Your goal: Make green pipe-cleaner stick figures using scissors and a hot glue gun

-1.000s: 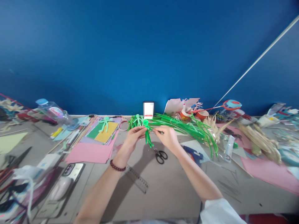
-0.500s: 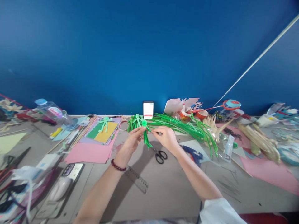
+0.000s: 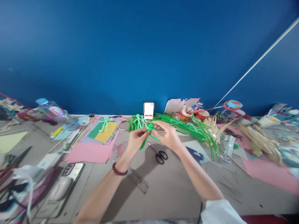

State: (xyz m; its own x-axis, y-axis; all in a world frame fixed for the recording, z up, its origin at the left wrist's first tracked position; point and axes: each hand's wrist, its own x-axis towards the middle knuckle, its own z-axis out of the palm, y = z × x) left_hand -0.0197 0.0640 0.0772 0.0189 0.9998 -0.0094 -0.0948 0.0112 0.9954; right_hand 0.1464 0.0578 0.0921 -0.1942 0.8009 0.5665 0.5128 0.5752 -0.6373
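Both of my hands hold one green pipe-cleaner figure (image 3: 149, 133) above the grey table (image 3: 168, 186). My left hand (image 3: 135, 140), with a dark bead bracelet on its wrist, pinches the figure's lower part, whose legs trail down-left. My right hand (image 3: 169, 137) grips it from the right, near its looped head. Just behind my hands lie several finished green figures (image 3: 137, 122) and a bundle of long green pipe cleaners (image 3: 191, 129). Black scissors (image 3: 160, 154) lie on the table under my right hand.
Pink paper (image 3: 90, 151) and a stack of coloured sheets (image 3: 104, 132) lie to the left, a clear ruler (image 3: 137, 180) near my left forearm. A phone (image 3: 70, 170), a water bottle (image 3: 52, 111), cups (image 3: 193, 115) and straw-like husks (image 3: 259, 140) crowd the sides. A blue wall rises behind.
The figure has turned in my hands: its legs now point down-left instead of straight down. My right hand has shifted up over its head.
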